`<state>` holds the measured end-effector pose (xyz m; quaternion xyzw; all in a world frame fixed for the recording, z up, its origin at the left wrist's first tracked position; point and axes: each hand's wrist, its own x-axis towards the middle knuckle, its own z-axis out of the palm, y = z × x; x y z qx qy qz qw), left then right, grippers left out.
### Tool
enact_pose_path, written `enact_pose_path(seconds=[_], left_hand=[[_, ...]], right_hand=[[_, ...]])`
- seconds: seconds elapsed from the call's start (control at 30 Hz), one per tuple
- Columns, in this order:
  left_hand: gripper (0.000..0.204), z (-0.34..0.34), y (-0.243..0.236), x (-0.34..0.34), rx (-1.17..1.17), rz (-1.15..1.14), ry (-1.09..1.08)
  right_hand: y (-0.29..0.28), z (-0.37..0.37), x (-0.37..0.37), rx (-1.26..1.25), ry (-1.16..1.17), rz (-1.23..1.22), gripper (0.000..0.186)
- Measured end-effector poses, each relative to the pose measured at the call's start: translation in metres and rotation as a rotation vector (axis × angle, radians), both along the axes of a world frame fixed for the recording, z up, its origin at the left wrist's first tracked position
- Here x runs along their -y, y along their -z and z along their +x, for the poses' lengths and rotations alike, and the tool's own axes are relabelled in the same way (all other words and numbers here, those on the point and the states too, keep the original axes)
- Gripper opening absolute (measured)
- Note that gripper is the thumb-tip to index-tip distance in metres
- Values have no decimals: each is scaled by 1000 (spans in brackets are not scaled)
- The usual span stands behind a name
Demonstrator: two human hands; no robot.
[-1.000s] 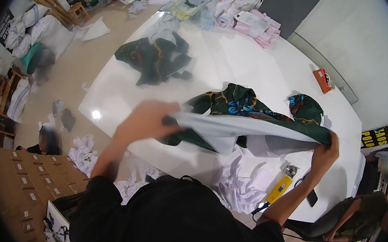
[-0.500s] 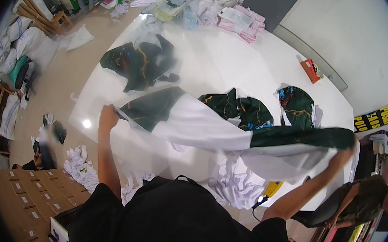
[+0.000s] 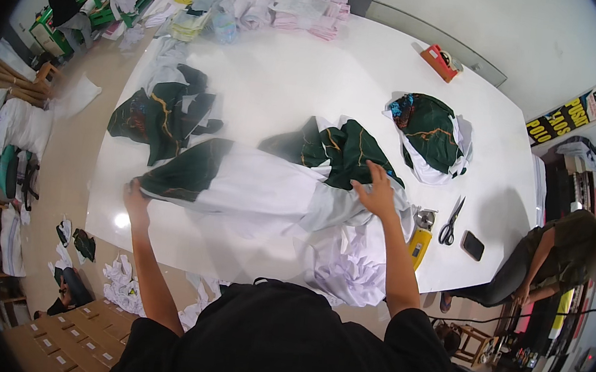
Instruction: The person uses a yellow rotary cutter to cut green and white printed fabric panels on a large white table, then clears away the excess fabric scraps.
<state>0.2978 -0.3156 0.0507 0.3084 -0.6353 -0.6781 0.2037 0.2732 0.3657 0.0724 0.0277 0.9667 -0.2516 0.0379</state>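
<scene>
1. The cloth (image 3: 262, 182) lies along the near side of the desk (image 3: 302, 71), between the two hands: a green end at the left, a long white stretch in the middle.
2. The left hand (image 3: 137, 198) has its fingers pinched on the green end's corner. The right hand (image 3: 378, 192) has its fingers spread and released over the bundle (image 3: 351, 144) and the cloth's right part; whether they touch either, I cannot tell.
3. The cloth looks light, limp and hardly fragile, perhaps slightly slippery — it should drape and crease rather than hold a shape. Corners and edges seem the best places to pinch.
4. Its surface looks thin and smooth; the green is dark with orange veining, the white plain. The bundle is crumpled, while the pile (image 3: 429, 130) at the right is rounded, with blue patches.
5. The heap (image 3: 348, 266) is all soft white folds. Near it lie harder things: a yellow cutter (image 3: 419, 246) with a metal head, dark scissors (image 3: 452, 221) and a flat phone (image 3: 473, 246).
</scene>
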Motion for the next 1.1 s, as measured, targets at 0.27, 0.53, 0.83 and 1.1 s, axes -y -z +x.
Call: enact_pose_path(seconds=[0.27,0.53,0.83,1.1], left_hand=[[57,-23,33,-73,254,-607,369],[59,-90,114,-338,-2,-819,718],[54,-189,74,-271,88,-1326,525],[54,-257,19,-82,667,-1114,593]], right_hand=[[47,-53,-94,154,111,282,77],[84,-135,-333,159,446,304,66],[-21,-106,-212,45,122,361,40],[-5,-48,-146,76,-305,-27,82]])
